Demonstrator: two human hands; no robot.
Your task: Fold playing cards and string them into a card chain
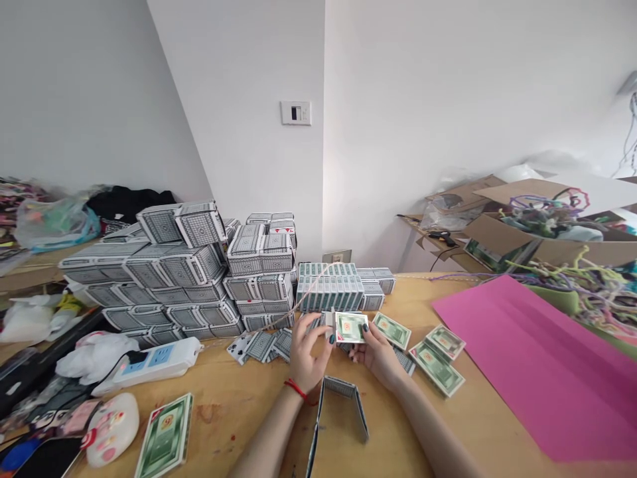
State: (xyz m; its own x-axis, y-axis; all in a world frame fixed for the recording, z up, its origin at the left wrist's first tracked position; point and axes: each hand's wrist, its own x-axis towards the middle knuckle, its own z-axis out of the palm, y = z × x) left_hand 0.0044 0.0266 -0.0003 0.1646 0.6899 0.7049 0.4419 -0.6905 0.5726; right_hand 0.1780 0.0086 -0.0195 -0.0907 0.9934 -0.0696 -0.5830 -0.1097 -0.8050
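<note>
Between both hands is a small green and white card box, its white end flap open at the left. My left hand, with a red string at the wrist, pinches that flap end. My right hand grips the box's right side, thumb on top. Green boxes lie just right of the hands, and two more overlap farther right. Patterned grey cards are spread left of and beneath the hands. In front stands a bent strip of joined cards.
Grey card blocks are stacked at the back left, beside a row of green boxes. A power strip and large green box lie left. Pink paper covers the right side, near a cardboard carton of yarn.
</note>
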